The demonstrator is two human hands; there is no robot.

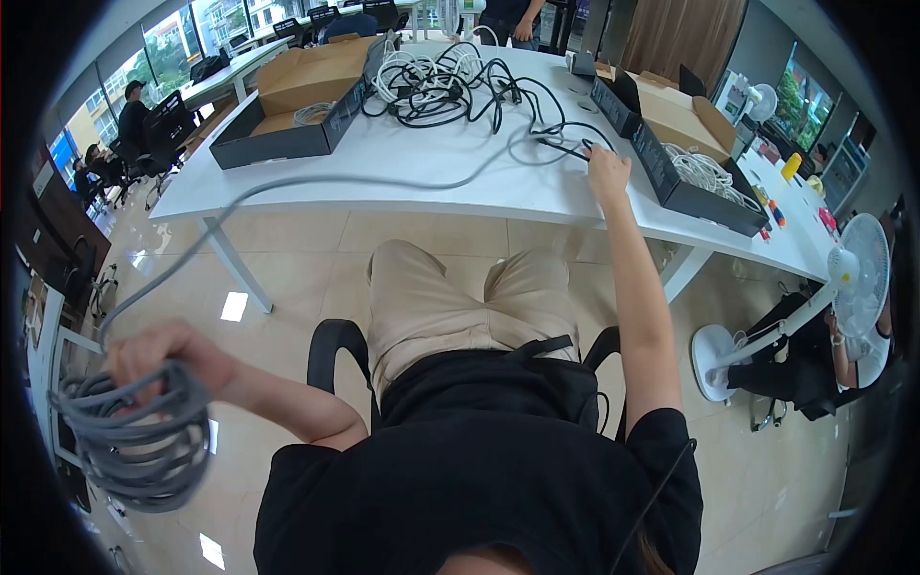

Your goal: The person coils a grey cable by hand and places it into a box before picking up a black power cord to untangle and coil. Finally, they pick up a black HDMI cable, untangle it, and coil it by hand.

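Note:
Out at the lower left, my left hand (172,362) is closed around a coil of grey cable (144,455), slightly blurred. One length of this grey cable (355,179) stretches up and across the table's front to the tangled cables. My right hand (608,174) is at the right part of the front edge, its fingers pinched on a black cable (565,147). That cable runs back towards a tangled pile of black and white cables (436,91) at the table's middle back. The fingertips of my left hand are partly hidden by the coil.
On the white table (383,196), an open box (278,144) with a white cable stands left. Another open box (704,206) with coiled white cable is at right. A white fan (858,268) stands on the floor at right. A person (513,19) stands behind the table.

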